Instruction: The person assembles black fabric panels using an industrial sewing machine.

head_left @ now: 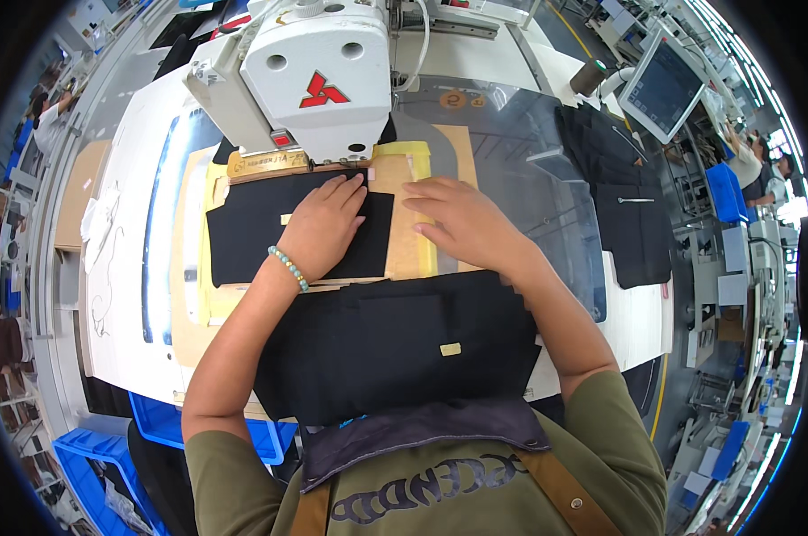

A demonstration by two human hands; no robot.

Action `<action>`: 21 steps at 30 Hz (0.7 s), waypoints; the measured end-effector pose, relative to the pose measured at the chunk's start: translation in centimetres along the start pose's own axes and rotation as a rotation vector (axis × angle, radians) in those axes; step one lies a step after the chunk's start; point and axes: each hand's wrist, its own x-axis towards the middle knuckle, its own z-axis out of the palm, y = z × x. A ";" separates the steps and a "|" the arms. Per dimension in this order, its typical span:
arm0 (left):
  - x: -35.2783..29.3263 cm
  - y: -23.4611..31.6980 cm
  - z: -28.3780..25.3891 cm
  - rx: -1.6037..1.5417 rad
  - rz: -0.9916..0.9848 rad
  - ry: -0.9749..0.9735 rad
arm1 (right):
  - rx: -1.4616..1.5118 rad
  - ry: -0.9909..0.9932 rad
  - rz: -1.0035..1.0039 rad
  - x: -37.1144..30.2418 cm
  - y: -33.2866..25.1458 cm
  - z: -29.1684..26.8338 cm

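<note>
A black fabric panel (pixel 243 223) lies on a tan template board (pixel 408 237) edged with yellow tape, just below the white head of a sewing machine (pixel 319 71). My left hand (pixel 322 225), with a bead bracelet at its wrist, rests flat on this panel, fingers stretched toward the machine. To the right of the panel, my right hand (pixel 464 221) reaches over the board with fingers extended and nothing visible in them. Nearer my body, a second black fabric piece (pixel 377 344) with a small yellow sticker (pixel 450 349) spreads across the table edge.
A clear plastic plate (pixel 547 241) extends around the board. Black fabric pieces (pixel 636 237) with a metal tool (pixel 636 200) on them lie at the right. A touchscreen (pixel 663 87) and a dark thread cone (pixel 588 78) stand behind. Blue crates (pixel 87 442) sit at lower left.
</note>
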 end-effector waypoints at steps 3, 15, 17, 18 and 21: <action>-0.8 -0.4 -0.1 0.030 -0.011 0.005 | 0.030 -0.003 0.025 -0.8 0.4 -0.6; -9.8 -8.3 -4.8 -0.107 -0.449 0.256 | 0.407 -0.038 0.350 2.8 -0.5 0.5; -11.3 -9.8 -5.4 -0.136 -0.726 0.225 | 0.480 -0.006 0.377 3.5 0.0 1.6; -12.3 -10.6 -5.4 -0.132 -0.721 0.229 | 0.494 -0.014 0.355 4.0 0.1 2.1; -13.8 -12.2 -4.7 -0.387 -0.930 0.311 | 0.564 -0.076 0.322 4.7 -0.8 2.4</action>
